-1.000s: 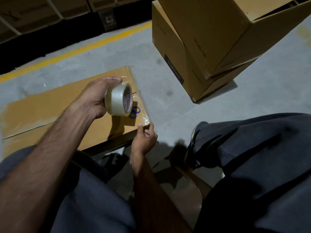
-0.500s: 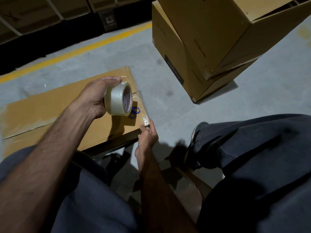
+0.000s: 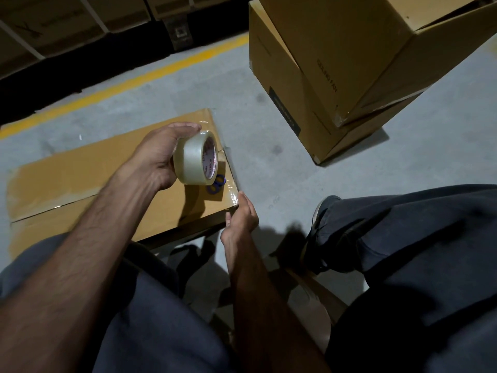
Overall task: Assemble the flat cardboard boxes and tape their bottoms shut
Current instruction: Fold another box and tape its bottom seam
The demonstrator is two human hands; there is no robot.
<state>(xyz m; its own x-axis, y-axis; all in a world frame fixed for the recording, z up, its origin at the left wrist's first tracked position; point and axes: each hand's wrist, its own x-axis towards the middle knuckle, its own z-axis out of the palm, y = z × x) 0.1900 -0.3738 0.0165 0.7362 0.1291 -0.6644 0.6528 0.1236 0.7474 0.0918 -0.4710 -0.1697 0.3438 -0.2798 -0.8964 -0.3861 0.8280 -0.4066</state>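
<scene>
Left hand [image 3: 158,160] grips tape roll [image 3: 196,158] above box [image 3: 107,184] (scissors [image 3: 216,183] beneath); right hand [image 3: 242,218], fingers straight, presses taped box corner.

A single head-worn wide-angle view looks steeply down and forward from a seated person, close over both forearms and knees. The left hand [image 3: 158,157] sits near centre, the right hand [image 3: 242,216] just below it, stacked boxes [image 3: 336,76] toward 1 o'clock, a yellow floor line [image 3: 129,84] toward 11 o'clock
</scene>
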